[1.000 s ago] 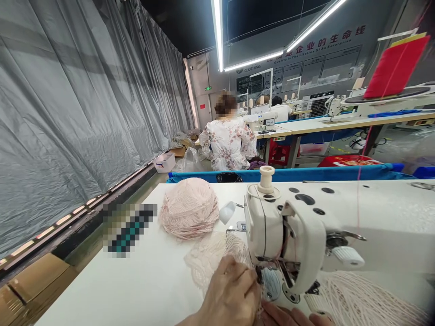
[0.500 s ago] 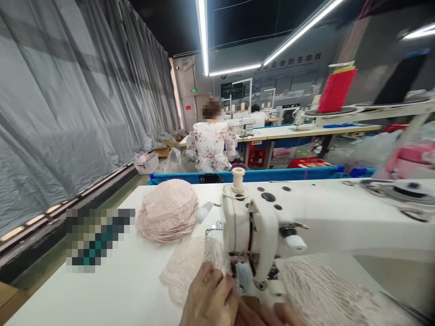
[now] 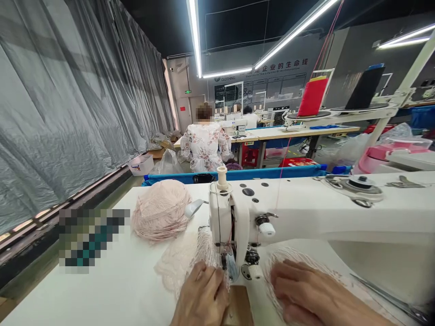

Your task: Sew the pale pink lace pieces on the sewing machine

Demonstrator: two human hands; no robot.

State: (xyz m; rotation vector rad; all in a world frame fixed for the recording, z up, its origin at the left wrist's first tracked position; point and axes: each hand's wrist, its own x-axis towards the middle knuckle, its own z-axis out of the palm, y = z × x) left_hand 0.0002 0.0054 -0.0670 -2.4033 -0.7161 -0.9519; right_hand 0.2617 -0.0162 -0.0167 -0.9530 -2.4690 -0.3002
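My left hand (image 3: 202,294) is closed on pale pink fringed lace trim (image 3: 207,246), just left of the presser foot of a white sewing machine (image 3: 220,217). A flat scalloped piece of the lace (image 3: 173,262) spreads on the table to its left. To the right of the needle area, my right hand (image 3: 306,290) lies over the fringe (image 3: 272,262), its fingers bent and held together on the strands. Between the hands sits a brown cardboard-like piece (image 3: 239,305), under the machine head. The right fingertips are partly hidden.
A rounded bundle of pink fringe (image 3: 163,208) stands on the white table (image 3: 84,299) at the left. A slim dark metal tool (image 3: 390,296) lies at the right. Beyond the blue cloth edge (image 3: 265,173), another person (image 3: 205,145) sits with their back to me.
My right hand has moved right, from beside my left hand near the needle onto the fringe. The cardboard-like piece shows more now. My left hand stays on the trim; the view has shifted slightly.
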